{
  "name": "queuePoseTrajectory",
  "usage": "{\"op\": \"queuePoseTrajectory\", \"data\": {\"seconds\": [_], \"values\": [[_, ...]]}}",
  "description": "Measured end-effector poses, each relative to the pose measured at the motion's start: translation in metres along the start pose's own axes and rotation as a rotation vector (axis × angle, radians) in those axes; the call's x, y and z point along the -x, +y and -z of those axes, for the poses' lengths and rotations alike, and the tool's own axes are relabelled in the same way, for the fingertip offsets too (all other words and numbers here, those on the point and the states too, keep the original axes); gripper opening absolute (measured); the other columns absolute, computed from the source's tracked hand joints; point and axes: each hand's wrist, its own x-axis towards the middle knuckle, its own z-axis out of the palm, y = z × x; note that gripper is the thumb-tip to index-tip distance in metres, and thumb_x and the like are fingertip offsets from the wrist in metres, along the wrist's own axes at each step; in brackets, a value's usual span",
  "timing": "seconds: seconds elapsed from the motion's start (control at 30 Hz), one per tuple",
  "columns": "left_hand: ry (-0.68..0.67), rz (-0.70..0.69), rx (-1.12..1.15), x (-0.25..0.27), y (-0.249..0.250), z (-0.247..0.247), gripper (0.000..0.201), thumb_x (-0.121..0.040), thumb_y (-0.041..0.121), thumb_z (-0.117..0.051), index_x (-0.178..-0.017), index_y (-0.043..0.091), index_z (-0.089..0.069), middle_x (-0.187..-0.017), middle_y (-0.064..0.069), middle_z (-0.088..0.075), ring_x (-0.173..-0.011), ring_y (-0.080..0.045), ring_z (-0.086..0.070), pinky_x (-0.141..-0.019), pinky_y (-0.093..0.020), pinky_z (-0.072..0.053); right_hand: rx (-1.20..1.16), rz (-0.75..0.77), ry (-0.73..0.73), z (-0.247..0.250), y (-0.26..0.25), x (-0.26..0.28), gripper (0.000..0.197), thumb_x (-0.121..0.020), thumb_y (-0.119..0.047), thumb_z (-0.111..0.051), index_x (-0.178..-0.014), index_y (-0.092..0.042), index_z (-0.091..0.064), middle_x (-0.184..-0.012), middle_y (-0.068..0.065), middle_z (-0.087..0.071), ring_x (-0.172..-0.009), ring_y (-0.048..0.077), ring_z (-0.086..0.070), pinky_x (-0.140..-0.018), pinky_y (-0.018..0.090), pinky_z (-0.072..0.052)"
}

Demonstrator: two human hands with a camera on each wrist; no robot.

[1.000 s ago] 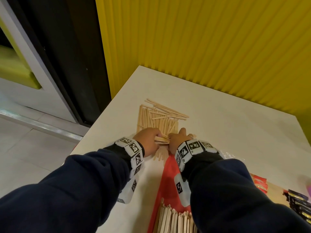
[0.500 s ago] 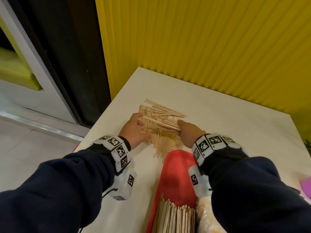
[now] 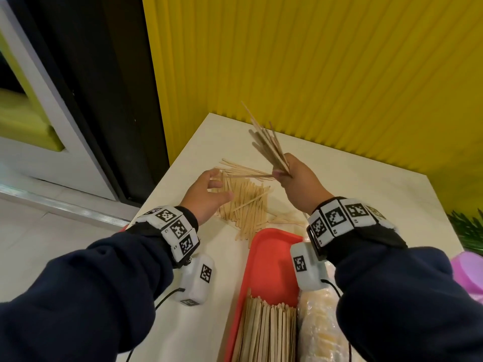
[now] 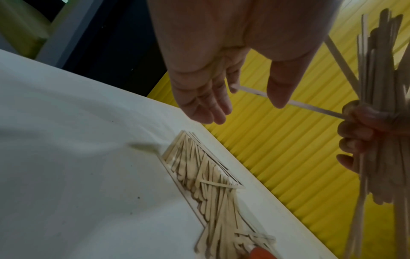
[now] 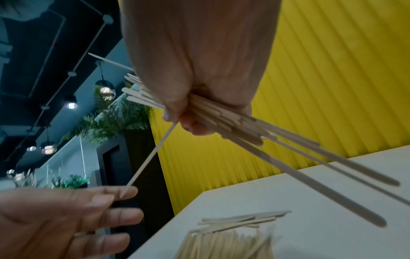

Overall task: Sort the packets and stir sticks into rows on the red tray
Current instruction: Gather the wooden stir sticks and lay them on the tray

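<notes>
My right hand (image 3: 292, 176) grips a bundle of wooden stir sticks (image 3: 269, 145) lifted above the white table; the bundle (image 5: 244, 126) fans out past its fingers. One stray stick (image 4: 288, 101) juts sideways from that bundle and its tip touches the fingers of my left hand (image 3: 209, 189), which is held open with straight fingers (image 4: 206, 105). A loose pile of stir sticks (image 3: 243, 202) lies on the table below both hands. The red tray (image 3: 269, 259) sits nearer me, with a neat row of stir sticks (image 3: 266, 333) in it.
A clear plastic bag (image 3: 316, 333) lies along the tray's right side. The yellow ribbed wall (image 3: 339, 74) stands right behind the table (image 3: 379, 194). The table's left edge drops to the floor by a dark door frame (image 3: 104, 87). Something pink (image 3: 467, 273) shows at the far right.
My right hand has gathered a bundle of sticks off the pile and raised it. The left hand has lifted off the pile and opened toward the stray stick.
</notes>
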Motion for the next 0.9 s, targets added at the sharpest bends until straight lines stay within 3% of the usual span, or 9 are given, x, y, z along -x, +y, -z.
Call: {"op": "queuePoseTrajectory", "data": {"seconds": [0.07, 0.13, 0.3, 0.4, 0.43, 0.5, 0.53, 0.67, 0.9], "values": [[-0.016, 0.031, 0.039, 0.005, 0.003, 0.0, 0.084, -0.083, 0.017, -0.068, -0.148, 0.023, -0.015, -0.125, 0.004, -0.048, -0.108, -0.014, -0.052, -0.085, -0.026, -0.037, -0.128, -0.011, 0.054, 0.003, -0.004, 0.005, 0.007, -0.096, -0.01, -0.043, -0.089, -0.01, -0.044, -0.07, -0.002, -0.042, -0.064, 0.014, -0.039, -0.057, 0.025, -0.034], [-0.079, 0.038, 0.022, 0.011, 0.005, -0.002, 0.09, -0.083, 0.019, -0.069, -0.15, 0.022, -0.009, -0.132, 0.003, -0.045, -0.117, -0.017, -0.049, -0.09, -0.028, -0.038, -0.275, -0.065, 0.134, 0.005, -0.007, 0.011, 0.011, -0.097, -0.012, -0.043, -0.086, -0.015, -0.046, -0.071, -0.002, -0.044, -0.063, 0.012, -0.041, -0.058, 0.027, -0.037], [-0.373, -0.065, -0.217, 0.034, 0.013, -0.018, 0.074, -0.082, 0.03, -0.069, -0.145, 0.023, -0.029, -0.146, 0.004, -0.037, -0.135, -0.014, -0.032, -0.103, -0.026, -0.028, -0.891, -0.169, 0.259, 0.004, -0.013, 0.028, 0.023, -0.098, -0.011, -0.041, -0.077, -0.016, -0.046, -0.064, 0.0, -0.043, -0.056, 0.012, -0.041, -0.052, 0.026, -0.036], [-0.528, -0.088, -0.204, 0.048, 0.019, -0.03, 0.059, -0.08, 0.034, -0.071, -0.132, 0.028, -0.045, -0.134, 0.006, -0.05, -0.126, -0.012, -0.043, -0.105, -0.029, -0.031, -1.175, -0.192, 0.286, 0.0, -0.016, 0.038, 0.025, -0.099, -0.01, -0.038, -0.075, -0.013, -0.044, -0.055, -0.004, -0.045, -0.05, 0.009, -0.044, -0.055, 0.024, -0.039], [-0.559, -0.101, -0.193, 0.051, 0.019, -0.033, 0.042, -0.079, 0.035, -0.069, -0.117, 0.03, -0.053, -0.117, 0.008, -0.058, -0.113, -0.01, -0.051, -0.1, -0.027, -0.036, -1.236, -0.189, 0.289, -0.002, -0.016, 0.042, 0.025, -0.099, -0.011, -0.038, -0.075, -0.014, -0.043, -0.052, -0.005, -0.046, -0.049, 0.008, -0.045, -0.056, 0.023, -0.04], [-0.6, -0.124, -0.192, 0.058, 0.019, -0.035, 0.007, -0.087, 0.028, -0.062, -0.088, 0.03, -0.055, -0.085, 0.012, -0.058, -0.083, -0.004, -0.054, -0.083, -0.02, -0.041, -1.328, -0.195, 0.306, -0.005, -0.015, 0.05, 0.024, -0.099, -0.013, -0.039, -0.074, -0.014, -0.043, -0.051, -0.006, -0.046, -0.047, 0.006, -0.046, -0.056, 0.022, -0.04], [-0.617, -0.123, -0.184, 0.061, 0.019, -0.036, 0.012, -0.093, 0.023, -0.056, -0.082, 0.028, -0.053, -0.078, 0.01, -0.056, -0.074, -0.003, -0.053, -0.074, -0.016, -0.042, -1.37, -0.207, 0.317, -0.006, -0.014, 0.054, 0.024, -0.098, -0.013, -0.04, -0.075, -0.014, -0.043, -0.052, -0.006, -0.046, -0.046, 0.006, -0.045, -0.057, 0.022, -0.039], [-0.684, -0.03, -0.096, 0.077, 0.02, -0.037, 0.02, -0.099, 0.02, -0.042, -0.084, 0.023, -0.054, -0.063, 0.005, -0.047, -0.052, -0.004, -0.044, -0.051, -0.015, -0.037, -1.542, -0.255, 0.345, -0.01, -0.011, 0.07, 0.015, -0.097, -0.012, -0.042, -0.083, -0.015, -0.048, -0.058, -0.004, -0.05, -0.046, 0.006, -0.045, -0.057, 0.021, -0.039], [-0.723, 0.087, -0.036, 0.094, 0.02, -0.042, 0.017, -0.1, 0.03, -0.036, -0.087, 0.026, -0.048, -0.06, 0.004, -0.029, -0.04, -0.002, -0.023, -0.037, -0.014, -0.021, -1.642, -0.319, 0.366, -0.017, -0.01, 0.089, 0.021, -0.096, -0.001, -0.039, -0.103, -0.013, -0.055, -0.065, -0.002, -0.054, -0.048, 0.006, -0.048, -0.052, 0.019, -0.046]]}}
